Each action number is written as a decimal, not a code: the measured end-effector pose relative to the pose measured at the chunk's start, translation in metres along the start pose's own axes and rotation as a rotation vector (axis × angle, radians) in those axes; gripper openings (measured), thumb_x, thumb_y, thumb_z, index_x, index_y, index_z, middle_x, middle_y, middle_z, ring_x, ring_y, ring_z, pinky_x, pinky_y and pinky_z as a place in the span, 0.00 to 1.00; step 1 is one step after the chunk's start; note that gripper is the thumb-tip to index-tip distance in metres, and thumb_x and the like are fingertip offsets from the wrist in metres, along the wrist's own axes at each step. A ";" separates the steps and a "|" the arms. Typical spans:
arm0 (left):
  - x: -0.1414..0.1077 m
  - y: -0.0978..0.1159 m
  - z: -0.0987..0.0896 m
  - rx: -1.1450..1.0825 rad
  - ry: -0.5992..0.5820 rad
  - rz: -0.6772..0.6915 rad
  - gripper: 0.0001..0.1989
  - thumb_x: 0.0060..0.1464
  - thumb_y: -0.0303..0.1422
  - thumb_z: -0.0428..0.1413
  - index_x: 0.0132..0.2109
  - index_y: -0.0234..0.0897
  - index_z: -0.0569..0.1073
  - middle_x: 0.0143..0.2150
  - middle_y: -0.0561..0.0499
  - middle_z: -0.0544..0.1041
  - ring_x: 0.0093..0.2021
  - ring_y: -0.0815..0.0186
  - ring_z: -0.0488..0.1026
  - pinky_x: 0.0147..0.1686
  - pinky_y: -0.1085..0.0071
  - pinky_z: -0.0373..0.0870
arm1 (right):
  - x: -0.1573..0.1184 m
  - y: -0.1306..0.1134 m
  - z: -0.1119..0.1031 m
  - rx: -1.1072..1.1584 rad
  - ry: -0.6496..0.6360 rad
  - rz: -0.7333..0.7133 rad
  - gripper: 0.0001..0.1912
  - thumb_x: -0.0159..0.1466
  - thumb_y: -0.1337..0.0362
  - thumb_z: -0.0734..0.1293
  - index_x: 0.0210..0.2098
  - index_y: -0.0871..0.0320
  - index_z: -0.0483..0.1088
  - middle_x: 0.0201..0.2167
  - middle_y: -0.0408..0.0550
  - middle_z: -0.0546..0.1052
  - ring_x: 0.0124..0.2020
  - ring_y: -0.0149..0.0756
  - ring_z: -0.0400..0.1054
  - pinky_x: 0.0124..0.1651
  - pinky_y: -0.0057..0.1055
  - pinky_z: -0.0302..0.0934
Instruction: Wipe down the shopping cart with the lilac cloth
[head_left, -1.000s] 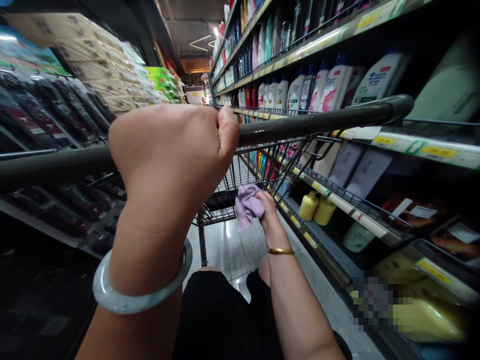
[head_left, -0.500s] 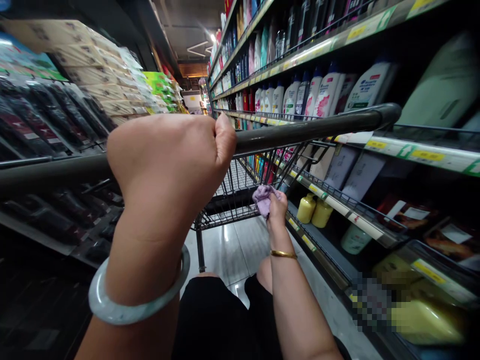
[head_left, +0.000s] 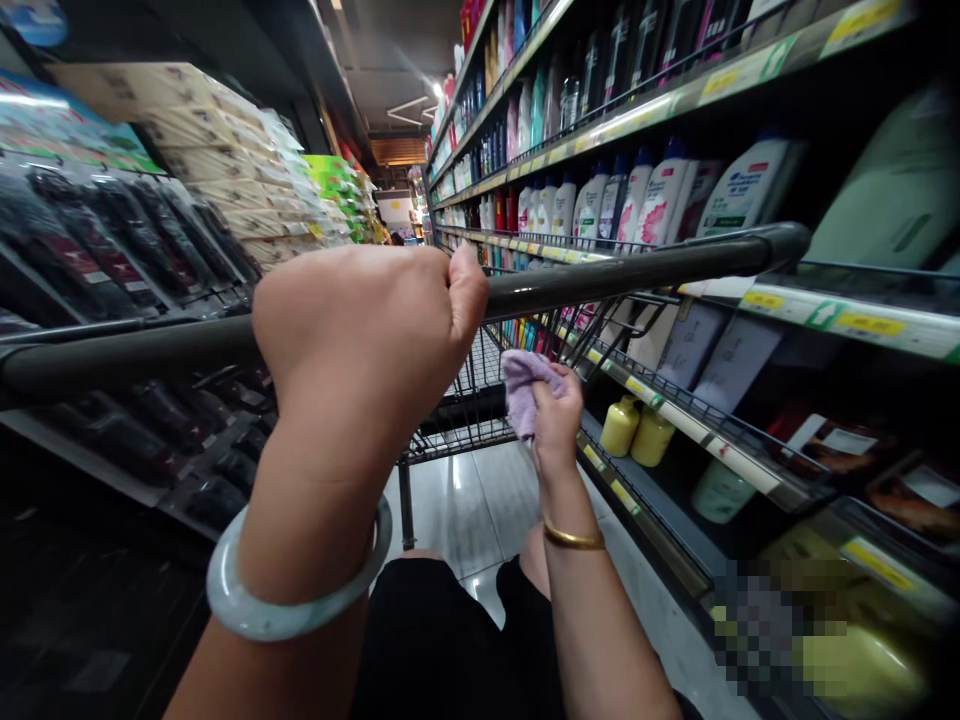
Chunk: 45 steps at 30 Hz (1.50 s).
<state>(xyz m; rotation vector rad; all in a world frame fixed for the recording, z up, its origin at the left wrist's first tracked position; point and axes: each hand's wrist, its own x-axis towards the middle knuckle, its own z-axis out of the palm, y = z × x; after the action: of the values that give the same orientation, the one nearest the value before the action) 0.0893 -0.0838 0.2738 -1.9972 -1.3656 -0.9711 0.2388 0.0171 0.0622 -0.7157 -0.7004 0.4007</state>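
Observation:
My left hand [head_left: 360, 330] is closed round the dark handlebar [head_left: 600, 280] of a shopping cart, with a pale jade-like bangle [head_left: 292, 615] on its wrist. Lower and to the right, my right hand [head_left: 556, 415] grips a bunched lilac cloth [head_left: 521, 390] at the near side of the cart's black wire basket [head_left: 469, 435]. Part of the cloth sticks up beyond the fingers. A gold bracelet [head_left: 574, 540] circles the right wrist. Whether the cloth touches the wires I cannot tell.
Shelves of shampoo bottles [head_left: 664, 200] run along the right, with yellow bottles [head_left: 619, 425] low down. On the left hang black packaged goods [head_left: 112, 230] beside stacked beige packs [head_left: 217, 150]. Pale floor tiles [head_left: 450, 500] show below the cart.
The lilac cloth has opened out and shows a larger flap above my right hand. My left hand stays on the handlebar; the whole view has shifted slightly.

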 end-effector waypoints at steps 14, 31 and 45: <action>0.002 -0.002 0.000 0.178 -0.004 0.051 0.33 0.70 0.46 0.35 0.33 0.42 0.81 0.29 0.43 0.81 0.33 0.56 0.77 0.31 0.63 0.65 | -0.001 -0.026 0.011 -0.138 -0.040 -0.049 0.13 0.58 0.63 0.70 0.43 0.53 0.74 0.47 0.50 0.77 0.53 0.45 0.73 0.57 0.45 0.73; 0.002 -0.004 -0.002 0.056 -0.087 0.024 0.34 0.71 0.45 0.36 0.39 0.39 0.86 0.34 0.40 0.84 0.36 0.52 0.81 0.34 0.60 0.66 | 0.020 -0.186 0.005 -0.589 -0.062 -0.917 0.14 0.63 0.62 0.66 0.48 0.50 0.77 0.49 0.50 0.81 0.60 0.56 0.74 0.69 0.60 0.63; 0.001 -0.021 -0.014 -0.017 -0.169 0.230 0.32 0.74 0.44 0.35 0.46 0.35 0.82 0.43 0.38 0.85 0.44 0.54 0.82 0.40 0.62 0.70 | 0.078 -0.238 0.025 -1.042 -0.494 -0.672 0.13 0.57 0.58 0.68 0.39 0.53 0.79 0.34 0.47 0.81 0.33 0.40 0.70 0.39 0.35 0.58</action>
<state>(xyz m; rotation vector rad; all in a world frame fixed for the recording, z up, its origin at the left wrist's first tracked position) 0.0665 -0.0860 0.2837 -2.2330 -1.1804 -0.7268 0.2999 -0.0934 0.2801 -1.2980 -1.5934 -0.4866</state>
